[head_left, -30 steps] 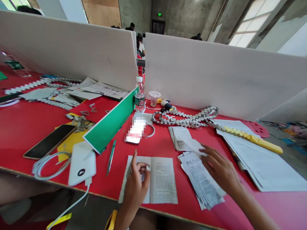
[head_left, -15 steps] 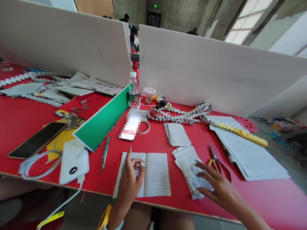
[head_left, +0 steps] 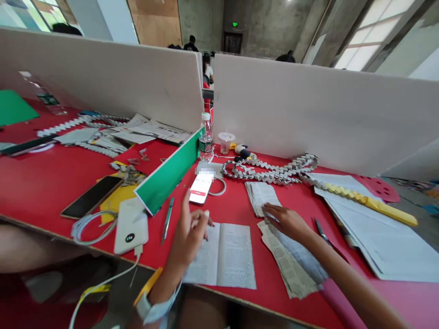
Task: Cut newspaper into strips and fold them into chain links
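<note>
My left hand hovers over the left part of a creased printed sheet, with its index finger raised and the others loosely bent. Something white shows at its thumb tip; I cannot make out what. My right hand has its fingers stretched onto the lower edge of the upper stack of newspaper pieces. Below my right wrist lies a fanned stack of cut newspaper, partly covered by my forearm. Pliers lie right of that forearm, their handles mostly hidden.
A green board stands beside a water bottle and a lit phone. The craft knife, power bank and dark phone lie to the left. A folded-paper chain rests behind the stacks, white sheets on the right.
My right hand has moved from the lower newspaper stack up to the upper one. The lower stack looks more fanned. My left hand stays over the sheet; the view has shifted.
</note>
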A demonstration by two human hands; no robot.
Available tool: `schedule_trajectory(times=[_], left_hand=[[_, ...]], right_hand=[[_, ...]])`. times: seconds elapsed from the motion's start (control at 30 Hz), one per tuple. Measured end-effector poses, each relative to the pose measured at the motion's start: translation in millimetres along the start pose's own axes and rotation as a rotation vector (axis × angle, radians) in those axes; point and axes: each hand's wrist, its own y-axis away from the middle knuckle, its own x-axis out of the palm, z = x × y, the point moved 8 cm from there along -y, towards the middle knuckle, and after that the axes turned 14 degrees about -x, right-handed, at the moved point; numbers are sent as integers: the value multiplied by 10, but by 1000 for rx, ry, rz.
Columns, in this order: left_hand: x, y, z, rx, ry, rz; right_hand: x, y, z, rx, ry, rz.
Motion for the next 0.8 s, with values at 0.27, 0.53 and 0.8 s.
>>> schedule_trajectory(times=[0.27, 0.53, 0.8], left_hand=[[250, -983, 152, -264, -13, 85], [188, -1012, 210, -192, 80, 101], [223, -996, 216, -205, 81, 107]], right_hand=[[-80, 43, 68, 128, 102, 8], [-273, -25, 65, 151, 99, -115], [-368, 64, -33, 215, 114, -144]])
